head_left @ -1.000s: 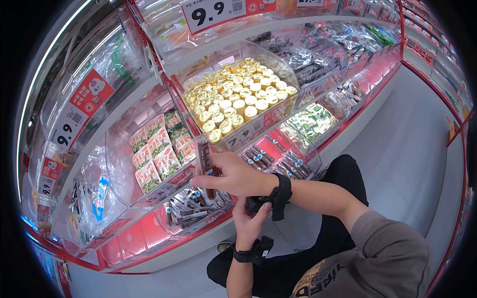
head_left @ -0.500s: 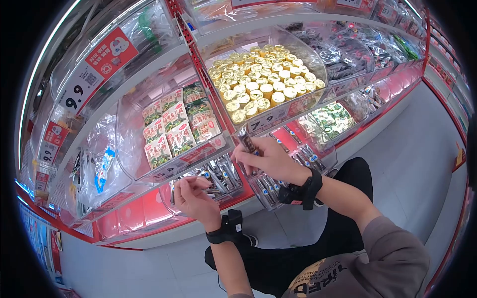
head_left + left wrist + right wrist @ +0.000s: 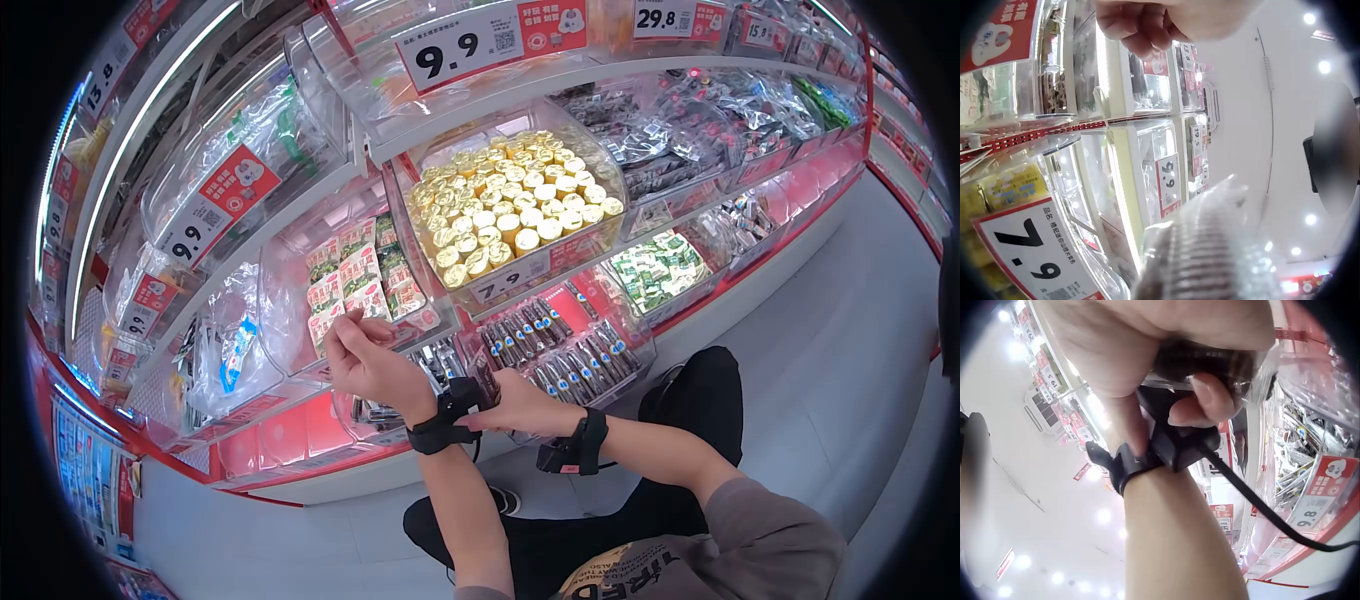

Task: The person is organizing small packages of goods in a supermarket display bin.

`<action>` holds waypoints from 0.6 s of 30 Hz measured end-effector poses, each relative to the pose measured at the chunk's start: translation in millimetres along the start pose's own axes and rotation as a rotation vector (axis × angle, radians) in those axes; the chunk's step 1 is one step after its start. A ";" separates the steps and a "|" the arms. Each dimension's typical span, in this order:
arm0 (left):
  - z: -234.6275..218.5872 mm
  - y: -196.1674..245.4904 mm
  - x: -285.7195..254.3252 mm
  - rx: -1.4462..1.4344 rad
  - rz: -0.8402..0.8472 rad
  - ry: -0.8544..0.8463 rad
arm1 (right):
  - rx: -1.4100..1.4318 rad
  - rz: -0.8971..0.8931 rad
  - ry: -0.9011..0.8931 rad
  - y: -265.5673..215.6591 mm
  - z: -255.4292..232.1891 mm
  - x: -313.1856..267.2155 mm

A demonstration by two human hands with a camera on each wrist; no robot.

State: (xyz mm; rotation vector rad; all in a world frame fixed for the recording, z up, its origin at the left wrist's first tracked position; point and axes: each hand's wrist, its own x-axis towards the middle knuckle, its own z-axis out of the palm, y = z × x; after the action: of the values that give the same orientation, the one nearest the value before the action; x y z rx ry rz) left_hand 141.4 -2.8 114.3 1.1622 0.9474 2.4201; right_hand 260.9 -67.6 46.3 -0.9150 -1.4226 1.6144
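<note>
My left hand is raised in front of the lower bins, its fingers loosely bent with nothing in them. A black camera sits on its wrist strap. My right hand grips a dark brown snack stick in a clear wrapper. That hand is right at the left wrist camera, with its thumb down by the strap in the right wrist view. Close up and blurred, the stick's ribbed clear wrapper shows in the left wrist view.
Gold-topped cylinders fill a clear bin above a price label. Below are dark wrapped sticks in rows and green-white packets. Red-and-white packets lie left. Black-clad legs are close to the shelf base.
The left hand lets go of the right wrist camera, moves left and rises. The right hand, still with the stick, comes down to the left wrist camera.
</note>
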 end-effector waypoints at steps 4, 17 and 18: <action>9.9 11.1 -11.9 0.018 -0.029 -0.107 | 0.048 -0.138 -0.020 -3.8 -7.1 -13.2; 18.3 6.8 -28.3 0.429 0.178 -0.224 | 0.334 -0.184 0.079 2.2 -12.0 -20.4; 20.9 12.3 -29.1 0.363 0.131 -0.187 | 0.343 -0.188 0.090 2.4 -12.1 -19.3</action>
State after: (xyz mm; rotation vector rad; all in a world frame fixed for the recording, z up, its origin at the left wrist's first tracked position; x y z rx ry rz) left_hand 176.2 -17.7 115.1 1.5883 1.3214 2.2416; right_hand 279.9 -79.9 42.9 -0.6266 -1.0913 1.5897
